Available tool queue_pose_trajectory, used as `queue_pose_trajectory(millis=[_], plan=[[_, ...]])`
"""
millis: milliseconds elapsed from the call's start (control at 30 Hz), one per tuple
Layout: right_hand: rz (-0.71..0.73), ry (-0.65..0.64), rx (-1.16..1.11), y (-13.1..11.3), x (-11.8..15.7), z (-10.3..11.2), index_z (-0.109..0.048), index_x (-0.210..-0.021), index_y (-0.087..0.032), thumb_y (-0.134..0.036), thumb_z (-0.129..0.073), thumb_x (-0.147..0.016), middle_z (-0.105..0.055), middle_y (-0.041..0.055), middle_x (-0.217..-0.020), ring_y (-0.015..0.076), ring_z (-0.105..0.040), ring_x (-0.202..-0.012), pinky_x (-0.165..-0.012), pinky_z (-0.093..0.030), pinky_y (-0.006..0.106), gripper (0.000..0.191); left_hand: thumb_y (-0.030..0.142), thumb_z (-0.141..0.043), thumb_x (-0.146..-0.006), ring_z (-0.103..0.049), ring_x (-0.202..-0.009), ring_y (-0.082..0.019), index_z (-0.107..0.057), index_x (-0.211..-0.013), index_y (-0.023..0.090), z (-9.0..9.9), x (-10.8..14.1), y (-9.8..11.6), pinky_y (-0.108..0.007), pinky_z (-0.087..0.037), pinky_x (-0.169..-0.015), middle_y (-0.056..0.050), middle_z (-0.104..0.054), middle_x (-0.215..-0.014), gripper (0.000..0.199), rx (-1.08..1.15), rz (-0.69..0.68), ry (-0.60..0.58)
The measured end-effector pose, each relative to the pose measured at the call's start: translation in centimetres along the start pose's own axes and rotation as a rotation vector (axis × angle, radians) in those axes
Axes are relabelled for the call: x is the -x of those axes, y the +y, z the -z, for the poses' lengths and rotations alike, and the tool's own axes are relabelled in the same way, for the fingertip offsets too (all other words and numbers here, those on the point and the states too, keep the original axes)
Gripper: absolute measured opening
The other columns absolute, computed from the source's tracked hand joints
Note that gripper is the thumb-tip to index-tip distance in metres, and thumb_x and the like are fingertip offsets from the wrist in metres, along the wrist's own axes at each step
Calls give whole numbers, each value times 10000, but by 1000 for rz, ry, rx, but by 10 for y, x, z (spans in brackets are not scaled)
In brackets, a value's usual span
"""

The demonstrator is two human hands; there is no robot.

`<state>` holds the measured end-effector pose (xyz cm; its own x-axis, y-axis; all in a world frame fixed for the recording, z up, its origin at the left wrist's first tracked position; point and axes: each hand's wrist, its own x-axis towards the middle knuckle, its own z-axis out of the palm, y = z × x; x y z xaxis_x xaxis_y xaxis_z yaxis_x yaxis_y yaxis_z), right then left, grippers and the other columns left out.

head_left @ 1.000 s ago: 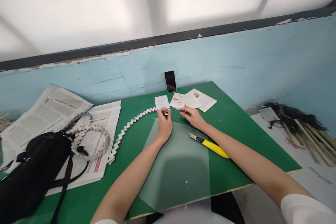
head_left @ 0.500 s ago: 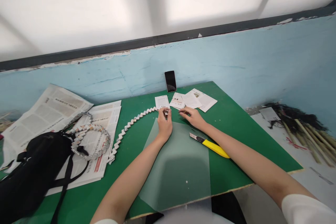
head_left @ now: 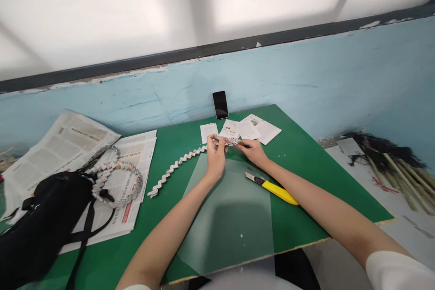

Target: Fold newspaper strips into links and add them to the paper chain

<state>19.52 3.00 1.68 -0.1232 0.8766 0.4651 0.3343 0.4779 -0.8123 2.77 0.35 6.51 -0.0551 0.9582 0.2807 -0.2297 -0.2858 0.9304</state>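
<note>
A zigzag chain of folded paper (head_left: 176, 164) curves across the green table from the lower left up to my hands. My left hand (head_left: 216, 154) is closed around the chain near its far end. Beyond those fingers the chain's tip sticks out to the right. My right hand (head_left: 253, 152) pinches that tip between thumb and fingers. Just past both hands lie several cut newspaper pieces (head_left: 249, 129). A yellow utility knife (head_left: 277, 191) with its blade out rests below my right hand. Under my forearms is a translucent sheet (head_left: 227, 217).
A phone (head_left: 220, 105) leans against the blue wall. On the left, a black bag (head_left: 57, 208) and a coiled paper chain (head_left: 134, 190) lie on newspaper sheets (head_left: 146, 154). Bamboo sticks (head_left: 404, 176) are on the floor at right, past the table edge.
The paper chain has slid to the right, its tip now showing past my left hand. My right hand has closed on that tip, having held nothing visible before.
</note>
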Motion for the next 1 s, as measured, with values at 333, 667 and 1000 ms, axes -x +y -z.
queue_pose_trajectory(millis=[333,667,1000], plan=[[-147,116,-118,4,-2,2,-651,-660,-184,-610,-647,-881,-513,-27,-528,126,-413,-501,-516,-357,273,481,427,-695,-866,-553,-547,-93,-486,-849,187,32,-26,-55,-217,-391,-532,-41,-693,-786,319,245,304,102],[-114,80,-68,3,-1,2,-632,-645,-188,-620,-630,-888,-533,-16,-545,136,-442,-521,-535,-377,275,495,382,-752,-799,-587,-557,-104,-565,-860,154,34,-25,-58,-223,-442,-549,-39,-691,-751,301,279,373,62],[-96,75,-41,4,-1,1,-613,-636,-190,-610,-620,-898,-521,-17,-539,134,-443,-518,-530,-372,273,496,380,-698,-811,-570,-542,-108,-561,-830,158,33,-26,-61,-229,-419,-527,-32,-658,-730,261,280,351,108]])
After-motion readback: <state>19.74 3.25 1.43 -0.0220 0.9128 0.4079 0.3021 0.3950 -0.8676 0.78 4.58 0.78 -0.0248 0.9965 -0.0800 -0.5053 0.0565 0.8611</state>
